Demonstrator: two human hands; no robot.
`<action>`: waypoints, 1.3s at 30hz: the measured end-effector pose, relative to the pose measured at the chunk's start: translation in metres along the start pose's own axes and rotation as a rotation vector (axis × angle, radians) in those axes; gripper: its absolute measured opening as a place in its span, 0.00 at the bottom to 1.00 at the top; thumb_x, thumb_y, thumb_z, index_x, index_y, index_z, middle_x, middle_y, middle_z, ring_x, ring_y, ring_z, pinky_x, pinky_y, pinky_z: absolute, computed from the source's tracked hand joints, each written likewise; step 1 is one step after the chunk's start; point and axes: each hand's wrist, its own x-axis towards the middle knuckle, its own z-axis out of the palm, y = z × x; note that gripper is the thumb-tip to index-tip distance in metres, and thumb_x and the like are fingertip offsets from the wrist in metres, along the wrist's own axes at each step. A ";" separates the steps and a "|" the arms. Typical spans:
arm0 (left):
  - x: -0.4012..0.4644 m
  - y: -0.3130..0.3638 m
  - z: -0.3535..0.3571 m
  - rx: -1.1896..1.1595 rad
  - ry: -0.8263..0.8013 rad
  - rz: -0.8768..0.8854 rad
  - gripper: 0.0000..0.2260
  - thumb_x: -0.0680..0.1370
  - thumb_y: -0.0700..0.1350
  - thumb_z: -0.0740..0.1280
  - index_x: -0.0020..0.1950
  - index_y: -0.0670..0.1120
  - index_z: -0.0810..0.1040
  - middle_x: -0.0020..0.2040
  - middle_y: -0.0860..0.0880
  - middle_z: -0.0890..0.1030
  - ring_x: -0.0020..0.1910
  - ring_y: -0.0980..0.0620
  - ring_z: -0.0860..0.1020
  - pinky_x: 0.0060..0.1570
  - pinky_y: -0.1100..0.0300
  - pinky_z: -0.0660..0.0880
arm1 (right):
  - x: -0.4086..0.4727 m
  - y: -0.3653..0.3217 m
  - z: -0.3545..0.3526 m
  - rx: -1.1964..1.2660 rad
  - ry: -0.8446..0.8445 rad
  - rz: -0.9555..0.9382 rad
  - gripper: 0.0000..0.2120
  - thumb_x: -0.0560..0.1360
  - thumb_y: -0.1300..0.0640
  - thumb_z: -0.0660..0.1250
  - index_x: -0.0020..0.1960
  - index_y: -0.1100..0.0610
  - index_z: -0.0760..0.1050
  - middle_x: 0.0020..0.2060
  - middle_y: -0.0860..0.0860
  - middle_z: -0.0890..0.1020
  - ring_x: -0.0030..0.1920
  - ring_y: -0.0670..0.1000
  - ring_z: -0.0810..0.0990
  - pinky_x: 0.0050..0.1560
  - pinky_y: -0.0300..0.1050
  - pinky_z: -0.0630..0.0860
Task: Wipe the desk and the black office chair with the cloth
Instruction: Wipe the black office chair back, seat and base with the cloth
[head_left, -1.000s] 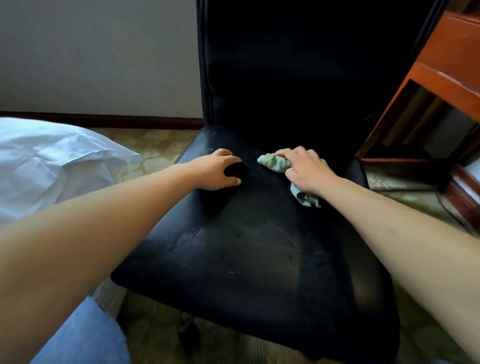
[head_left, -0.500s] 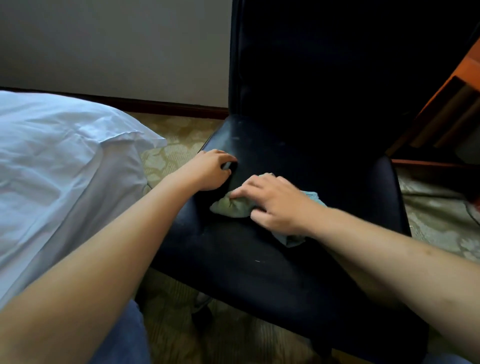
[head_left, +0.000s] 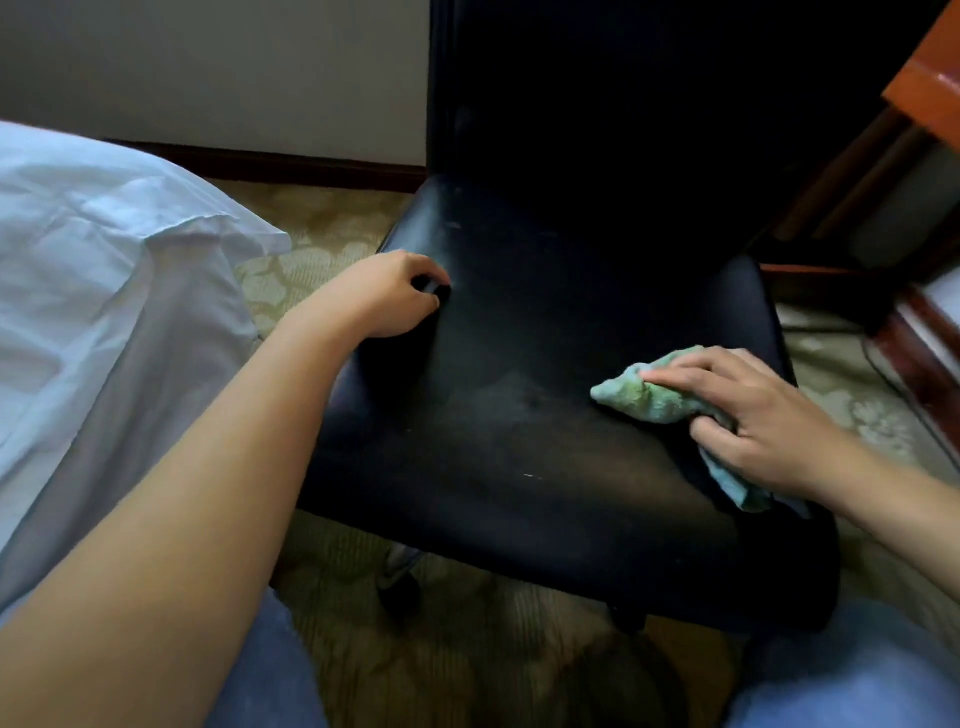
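The black office chair (head_left: 530, 395) stands in front of me, its worn seat facing me and its tall back rising behind. My left hand (head_left: 387, 299) grips the seat's left edge, fingers curled over it. My right hand (head_left: 753, 415) presses a crumpled green cloth (head_left: 644, 397) flat onto the right side of the seat; part of the cloth sticks out under my wrist. The wooden desk (head_left: 924, 78) shows only as a reddish-brown corner at the upper right.
A bed with white sheets (head_left: 93, 291) lies close on the left. Patterned carpet (head_left: 322, 244) surrounds the chair. A dark baseboard (head_left: 260, 163) runs along the wall behind. A cable (head_left: 883, 364) trails on the floor at the right. My knees in blue jeans (head_left: 841, 675) fill the bottom.
My right hand has slid the cloth from the seat's left side, near my left hand, across to its right side. The left hand stays on the seat's left edge.
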 end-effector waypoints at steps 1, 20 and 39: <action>0.000 0.000 -0.001 -0.008 -0.010 -0.019 0.14 0.79 0.47 0.66 0.65 0.56 0.79 0.63 0.49 0.80 0.60 0.47 0.77 0.55 0.58 0.71 | -0.001 -0.003 0.003 -0.012 0.027 -0.003 0.29 0.71 0.53 0.57 0.71 0.41 0.72 0.62 0.40 0.75 0.60 0.50 0.73 0.62 0.59 0.73; -0.007 -0.003 -0.003 -0.172 -0.012 -0.078 0.19 0.79 0.39 0.61 0.64 0.57 0.80 0.70 0.55 0.76 0.66 0.51 0.74 0.64 0.61 0.69 | 0.009 -0.049 0.011 -0.044 0.001 -0.192 0.28 0.72 0.55 0.61 0.71 0.44 0.74 0.63 0.43 0.74 0.62 0.50 0.73 0.62 0.54 0.73; -0.003 -0.014 -0.002 -0.301 -0.027 -0.099 0.14 0.79 0.43 0.66 0.62 0.55 0.82 0.58 0.53 0.82 0.53 0.52 0.79 0.54 0.61 0.74 | 0.019 -0.073 0.028 -0.105 -0.064 -0.327 0.28 0.72 0.51 0.64 0.72 0.41 0.71 0.66 0.46 0.74 0.64 0.54 0.73 0.58 0.61 0.73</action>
